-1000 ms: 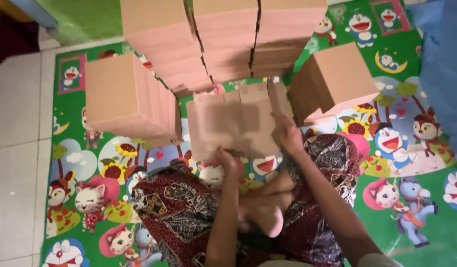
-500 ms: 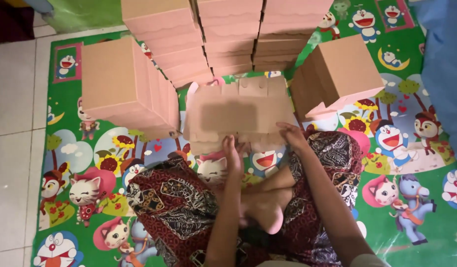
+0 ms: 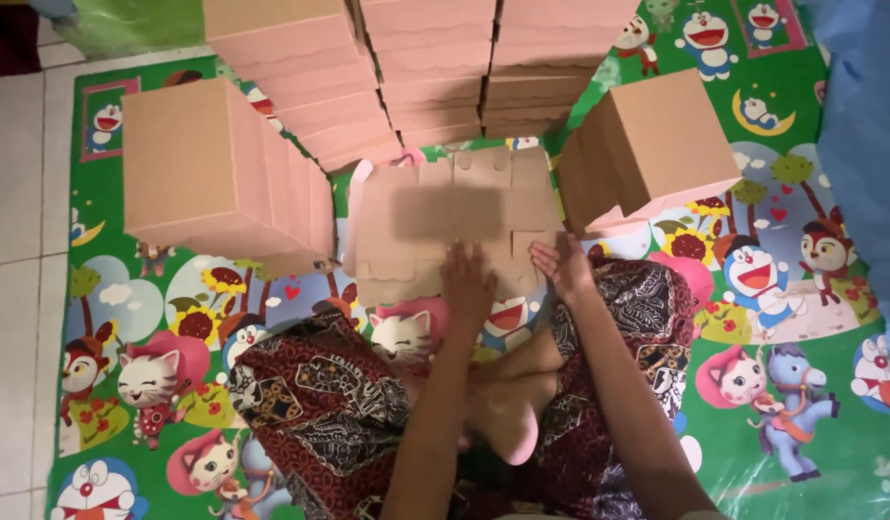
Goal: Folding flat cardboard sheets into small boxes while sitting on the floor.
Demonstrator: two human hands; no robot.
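Flat unfolded cardboard box blank (image 3: 445, 221) lies on cartoon floor mat (image 3: 782, 202). Left hand (image 3: 467, 284) and right hand (image 3: 561, 265) press its near edge, fingers seemingly flat, slightly spread; blurry. Folded boxes (image 3: 223, 173) beside.

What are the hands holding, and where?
Nothing is gripped. Both the left hand and right hand press flat on the near edge of the flat cardboard sheet.

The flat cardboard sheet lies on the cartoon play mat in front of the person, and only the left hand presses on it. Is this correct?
Not quite. In the head view both hands press on the flat cardboard sheet: the left hand and the right hand rest side by side on its near edge. The rest holds: the sheet lies on the cartoon play mat in front of the person.
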